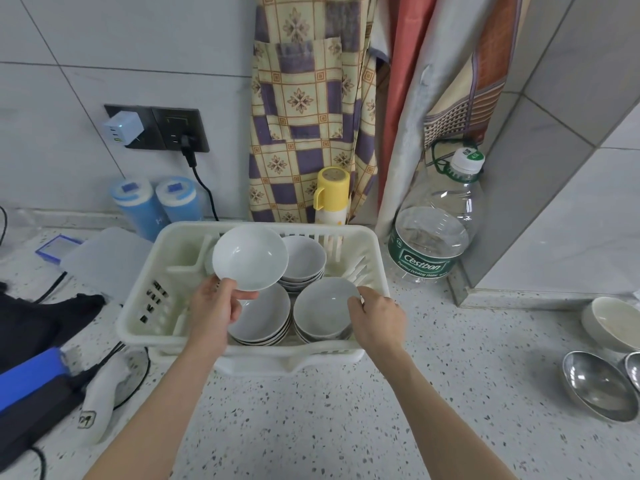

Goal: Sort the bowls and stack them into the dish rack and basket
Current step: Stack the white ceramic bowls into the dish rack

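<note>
**Both grips on white bowls over the dish rack**

Left hand [214, 308] pinching the near rim of a white bowl [250, 258], thumb on top and fingers curled beneath, bowl lifted and tilted above the rack's left-centre. Right hand [375, 322] curled over the right rim of the top bowl of the near-right stack [323, 311], fingertips on the edge.

Nearest, across the bottom of the view: both bare forearms reaching forward over the speckled surface [311, 427]. At near left, a blue-and-black device [31, 379] with cables and a white handle-like object [98, 403]. At near right, two steel bowls [597, 384], and a cream ceramic bowl [611, 322] just behind them.

Further in: white plastic dish rack [145, 306] standing on the surface, holding three stacks of white bowls; near-left stack [266, 317] partly beneath the lifted bowl, far stack [301, 258] behind the other two.

Behind the rack: two blue canisters [156, 206], a yellow-capped flask [331, 195], a large clear Cestbon water bottle [433, 233] at right. On the tiled wall, a socket panel [157, 128] with a white charger and a black plug. Patterned cloths [304, 98] hanging at the back.
</note>
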A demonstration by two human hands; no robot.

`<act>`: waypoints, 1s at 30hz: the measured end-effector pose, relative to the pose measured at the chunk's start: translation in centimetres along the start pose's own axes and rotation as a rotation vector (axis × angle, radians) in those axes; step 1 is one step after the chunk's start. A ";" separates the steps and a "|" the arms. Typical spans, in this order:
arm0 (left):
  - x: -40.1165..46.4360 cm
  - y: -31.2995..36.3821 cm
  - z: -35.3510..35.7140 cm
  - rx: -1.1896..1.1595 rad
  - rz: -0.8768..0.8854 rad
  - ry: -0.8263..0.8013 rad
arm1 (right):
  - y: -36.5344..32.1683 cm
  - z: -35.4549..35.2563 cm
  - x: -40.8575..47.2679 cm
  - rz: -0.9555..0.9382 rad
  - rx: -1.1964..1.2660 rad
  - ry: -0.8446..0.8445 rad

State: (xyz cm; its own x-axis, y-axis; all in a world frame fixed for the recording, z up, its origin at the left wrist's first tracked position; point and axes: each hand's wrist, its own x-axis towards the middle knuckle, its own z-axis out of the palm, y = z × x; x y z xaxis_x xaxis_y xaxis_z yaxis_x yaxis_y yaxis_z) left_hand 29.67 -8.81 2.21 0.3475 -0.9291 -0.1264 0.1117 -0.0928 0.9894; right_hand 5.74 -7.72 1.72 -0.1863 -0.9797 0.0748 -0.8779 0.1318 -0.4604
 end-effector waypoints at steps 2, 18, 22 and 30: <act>0.0 0.1 0.0 0.020 -0.008 -0.012 | 0.0 -0.1 0.2 -0.005 -0.036 -0.034; -0.3 0.4 0.3 0.057 -0.095 -0.082 | 0.3 -1.2 2.2 -0.100 -0.279 -0.400; -0.3 0.4 0.2 0.066 -0.104 -0.089 | 0.2 -0.8 1.9 -0.104 -0.291 -0.310; -0.1 0.9 0.1 0.020 -0.142 -0.097 | 0.9 -0.3 0.5 -0.096 0.062 -0.001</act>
State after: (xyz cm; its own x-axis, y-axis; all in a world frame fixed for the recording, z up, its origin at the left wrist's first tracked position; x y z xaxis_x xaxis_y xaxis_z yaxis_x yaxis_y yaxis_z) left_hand 29.67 -8.83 3.08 0.2383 -0.9361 -0.2587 0.1349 -0.2319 0.9634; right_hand 4.68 -8.06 1.58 -0.1019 -0.9875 0.1204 -0.8629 0.0275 -0.5047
